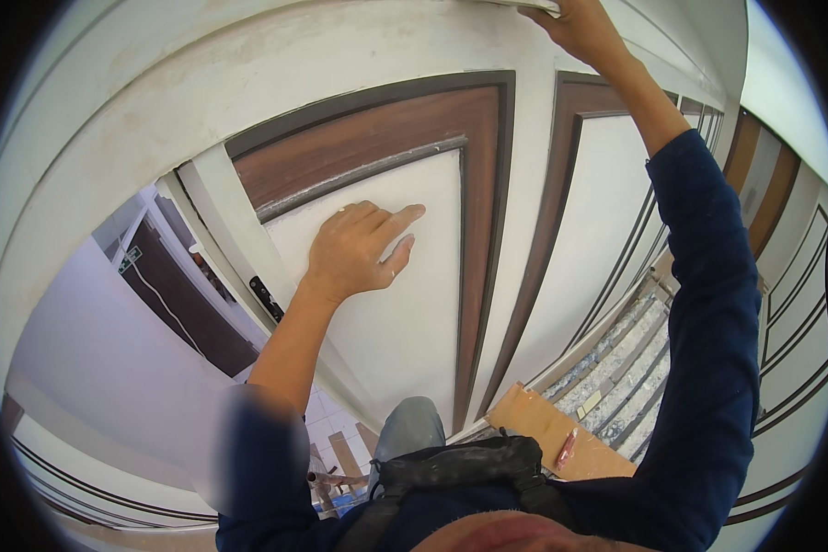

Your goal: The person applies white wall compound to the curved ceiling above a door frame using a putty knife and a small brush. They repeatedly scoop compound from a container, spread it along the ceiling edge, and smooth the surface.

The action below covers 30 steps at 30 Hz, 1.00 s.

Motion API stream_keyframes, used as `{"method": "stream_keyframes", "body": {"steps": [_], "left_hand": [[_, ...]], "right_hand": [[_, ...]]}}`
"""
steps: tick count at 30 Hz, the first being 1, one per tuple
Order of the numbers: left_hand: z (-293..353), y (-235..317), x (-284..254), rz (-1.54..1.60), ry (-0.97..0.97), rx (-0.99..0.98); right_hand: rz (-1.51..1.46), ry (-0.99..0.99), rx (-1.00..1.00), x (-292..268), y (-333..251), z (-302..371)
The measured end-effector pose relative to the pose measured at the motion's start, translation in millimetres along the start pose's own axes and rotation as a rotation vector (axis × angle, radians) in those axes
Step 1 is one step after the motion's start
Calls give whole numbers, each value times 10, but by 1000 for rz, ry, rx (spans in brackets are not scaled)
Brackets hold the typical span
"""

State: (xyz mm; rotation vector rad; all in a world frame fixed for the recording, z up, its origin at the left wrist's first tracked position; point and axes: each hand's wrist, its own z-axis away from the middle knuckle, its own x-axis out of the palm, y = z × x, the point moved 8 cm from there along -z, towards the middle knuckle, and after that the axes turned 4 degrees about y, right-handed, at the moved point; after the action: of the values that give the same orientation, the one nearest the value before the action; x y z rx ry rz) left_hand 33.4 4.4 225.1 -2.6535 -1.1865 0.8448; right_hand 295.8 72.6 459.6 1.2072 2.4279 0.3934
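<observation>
My right hand (584, 32) is raised at the top edge, against the white painted frame (340, 78) above the doors. Its fingers close round a thin, pale, flat piece (527, 5), cut off by the picture's edge, so its kind does not show. Lower down, my left hand (363, 248) rests on the white inset panel (396, 340) of a door. Its index finger and thumb are stretched out and apart, its other fingers are partly bent, and it holds nothing. White specks mark its fingers. Brown moulding (481, 184) with a dark outer edge borders the panel.
A slatted, paint-spattered platform (616, 368) lies below on the right. A wooden board (524, 414) beside it carries a small red tool (568, 449). At left, a black lock fitting (266, 299) shows on the door's edge, near an opening with a dark door (184, 304) beyond.
</observation>
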Motion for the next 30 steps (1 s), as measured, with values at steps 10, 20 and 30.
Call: {"method": "stream_keyframes", "body": {"steps": [10,20,30], "left_hand": [[-33,38,89,-27,3,21],[-56,-15,115,88,-28,-64],[21,-93,55,135,19,-41]], "right_hand": [[172,-146,47,52,-132,-252],[264,-232,43,45,-24,-265],[316,-279,46,78,70,-262]]}}
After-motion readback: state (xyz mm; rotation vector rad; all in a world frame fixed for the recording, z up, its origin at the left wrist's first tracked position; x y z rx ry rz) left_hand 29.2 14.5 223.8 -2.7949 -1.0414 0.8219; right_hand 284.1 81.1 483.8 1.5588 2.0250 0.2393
